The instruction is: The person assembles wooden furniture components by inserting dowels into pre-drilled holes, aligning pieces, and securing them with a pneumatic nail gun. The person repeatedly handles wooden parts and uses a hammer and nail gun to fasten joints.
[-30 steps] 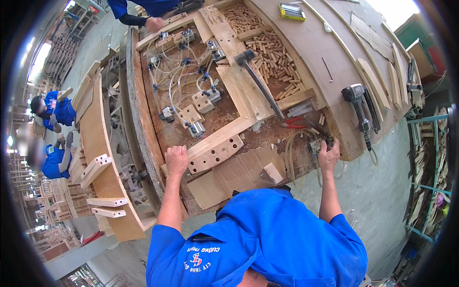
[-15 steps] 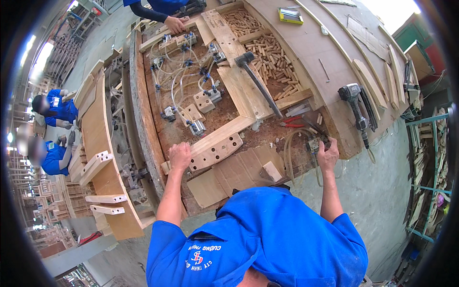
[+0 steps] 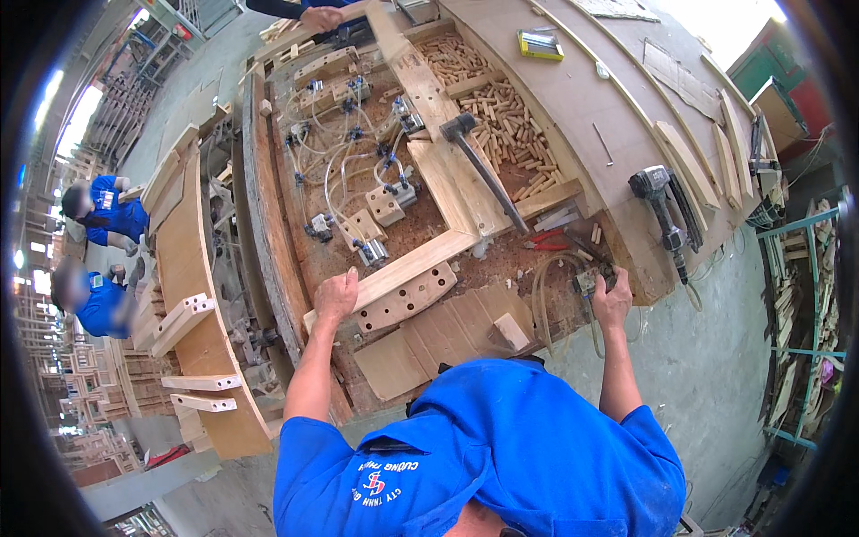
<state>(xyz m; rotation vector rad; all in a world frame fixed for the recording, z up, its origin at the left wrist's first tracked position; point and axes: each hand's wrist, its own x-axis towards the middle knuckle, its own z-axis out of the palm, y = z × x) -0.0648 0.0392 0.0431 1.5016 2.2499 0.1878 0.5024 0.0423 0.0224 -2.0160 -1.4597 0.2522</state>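
Note:
My left hand [image 3: 335, 296] is closed on the near-left end of a pale wooden rail [image 3: 403, 270], which meets a wider board at a mitred corner. Beside the rail lies a curved wooden block [image 3: 407, 297] with dark holes. At the bench's near right corner, my right hand [image 3: 613, 298] grips a small valve [image 3: 586, 285] with clear hoses attached. Several small air cylinders [image 3: 371, 251] on wooden blocks sit inside the frame, linked by clear tubing. A black mallet [image 3: 483, 170] lies across the frame's right board [image 3: 438, 107].
Wooden dowels [image 3: 506, 116] fill a bin at the right. A cordless drill [image 3: 662, 201], yellow box [image 3: 540, 45] and wood strips [image 3: 693, 161] lie on the right panel. Red pliers [image 3: 546, 242] and cardboard [image 3: 447, 336] are near me. A co-worker's hand [image 3: 322, 19] holds the frame's far end.
The frame's far rail has shifted outward, away from the cylinders, with the co-worker's hand on it. My hands keep nearly the same places, on the near rail and the valve.

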